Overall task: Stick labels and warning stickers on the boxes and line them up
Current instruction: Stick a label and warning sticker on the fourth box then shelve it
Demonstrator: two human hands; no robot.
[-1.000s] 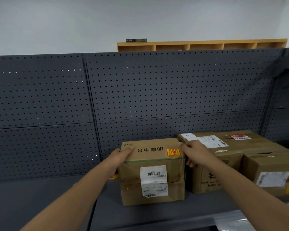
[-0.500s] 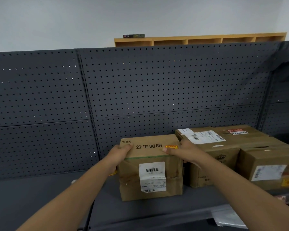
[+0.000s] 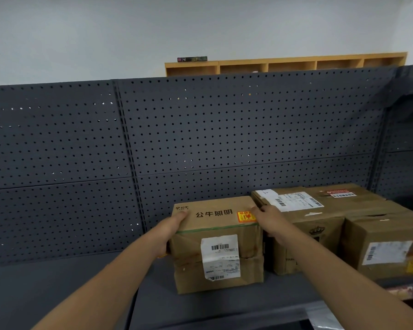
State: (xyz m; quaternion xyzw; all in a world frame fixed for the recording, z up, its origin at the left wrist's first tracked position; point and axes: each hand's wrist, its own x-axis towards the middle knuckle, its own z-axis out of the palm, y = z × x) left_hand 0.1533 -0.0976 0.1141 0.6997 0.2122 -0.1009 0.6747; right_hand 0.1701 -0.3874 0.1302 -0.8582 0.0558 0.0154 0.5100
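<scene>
On the grey shelf (image 3: 224, 306), just left of two other cartons, my left hand (image 3: 169, 231) and right hand (image 3: 271, 221) clasp the labelled box (image 3: 215, 244) at its top corners, fingers curled over the edges.

One head-worn camera looks forward and slightly down, close over the shelf (image 3: 224, 303) toward the pegboard (image 3: 200, 129).

Brown cardboard box (image 3: 215, 236), white barcode label (image 3: 221, 257), orange-red warning sticker (image 3: 246, 216); dark grey perforated back panel (image 3: 200, 139).
</scene>
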